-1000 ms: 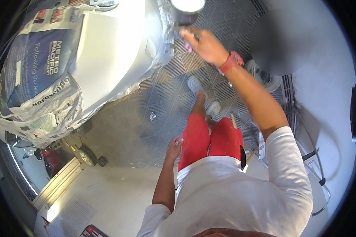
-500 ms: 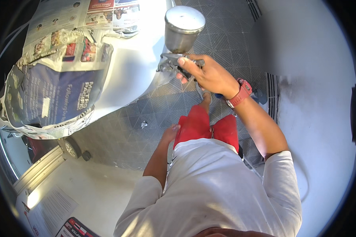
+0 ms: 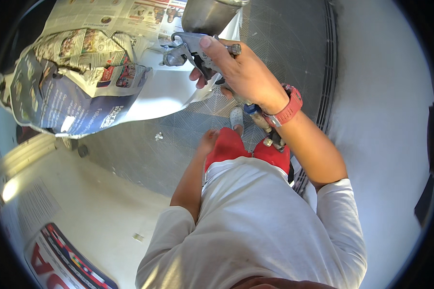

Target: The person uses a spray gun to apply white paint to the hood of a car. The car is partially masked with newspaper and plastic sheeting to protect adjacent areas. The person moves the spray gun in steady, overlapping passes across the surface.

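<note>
In my right hand (image 3: pixel 248 72) is a metal spray gun (image 3: pixel 194 52), fingers wrapped round its handle and thumb along the top. Its nozzle points left, towards a glossy white body panel (image 3: pixel 165 89). A steel paint cup (image 3: pixel 208 18) sits on top of the gun, its upper part cut off by the picture's edge. Below the hand hangs a hose fitting (image 3: pixel 260 120) with a blue collar. A red watch (image 3: pixel 289 108) is on the right wrist. My left hand (image 3: pixel 208 141) hangs beside the red shorts, loosely open, nothing seen in it; its fingertips are hard to make out.
Newspaper masking (image 3: pixel 84 91) covers the area left of the white panel. A patterned grey floor (image 3: pixel 279 43) lies beneath, with a small crumpled scrap (image 3: pixel 159 137) on it. A white wall (image 3: pixel 371 120) rises on the right, and a poster (image 3: pixel 65 260) stands at lower left.
My right hand has carried the spray gun up and left in view, over the white panel's edge. The hose fitting now shows below it. The whole view has shifted; the left hand still hangs.
</note>
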The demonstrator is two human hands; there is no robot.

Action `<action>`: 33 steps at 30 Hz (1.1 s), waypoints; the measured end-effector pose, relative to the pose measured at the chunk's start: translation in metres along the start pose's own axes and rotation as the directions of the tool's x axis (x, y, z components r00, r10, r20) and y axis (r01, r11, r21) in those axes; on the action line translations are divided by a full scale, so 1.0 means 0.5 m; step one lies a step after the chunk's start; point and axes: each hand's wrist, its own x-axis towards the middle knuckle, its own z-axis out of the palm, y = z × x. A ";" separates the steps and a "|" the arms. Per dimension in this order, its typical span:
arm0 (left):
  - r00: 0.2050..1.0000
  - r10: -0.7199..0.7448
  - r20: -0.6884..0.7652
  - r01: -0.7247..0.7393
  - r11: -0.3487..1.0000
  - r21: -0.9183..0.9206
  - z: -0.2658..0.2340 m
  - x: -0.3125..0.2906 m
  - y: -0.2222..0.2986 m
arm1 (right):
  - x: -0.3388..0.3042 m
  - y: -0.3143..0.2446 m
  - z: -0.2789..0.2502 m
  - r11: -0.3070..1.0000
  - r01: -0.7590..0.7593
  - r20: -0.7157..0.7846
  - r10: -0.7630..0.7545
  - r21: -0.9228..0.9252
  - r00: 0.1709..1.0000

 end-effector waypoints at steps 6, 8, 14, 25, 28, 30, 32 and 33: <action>0.930 -0.335 -0.148 0.305 0.932 -0.195 0.100 -0.094 -0.065 | 0.064 0.065 -0.106 0.984 -0.152 0.168 0.166 -0.092 0.972; 0.889 -0.431 -0.156 0.406 0.898 -0.170 0.159 -0.132 -0.041 | 0.095 0.109 -0.157 0.965 -0.201 0.155 0.227 -0.170 0.962; 0.913 -0.360 -0.190 0.326 0.927 -0.187 0.398 -0.178 0.030 | 0.163 0.192 -0.299 0.887 -0.112 0.052 0.151 -0.447 0.987; 0.928 -0.356 -0.112 0.326 0.919 -0.224 0.510 -0.030 0.214 | 0.179 0.103 -0.248 0.931 -0.277 0.444 0.357 -0.237 0.822; 0.936 -0.256 -0.240 0.225 0.963 -0.148 0.494 0.027 0.262 | 0.243 0.126 -0.275 0.915 -0.290 0.383 0.383 -0.279 0.841; 0.949 -0.242 -0.200 0.184 0.945 -0.269 0.471 0.086 0.294 | 0.278 0.163 -0.322 0.938 -0.210 0.312 0.294 -0.276 0.903; 0.938 -0.277 -0.211 0.188 0.913 -0.361 0.451 0.137 0.335 | 0.303 0.160 -0.356 0.936 -0.101 0.285 0.204 -0.337 0.937; 0.919 -0.317 -0.235 0.210 0.897 -0.390 0.443 0.163 0.356 | 0.315 0.154 -0.357 0.928 -0.095 0.301 0.212 -0.360 0.930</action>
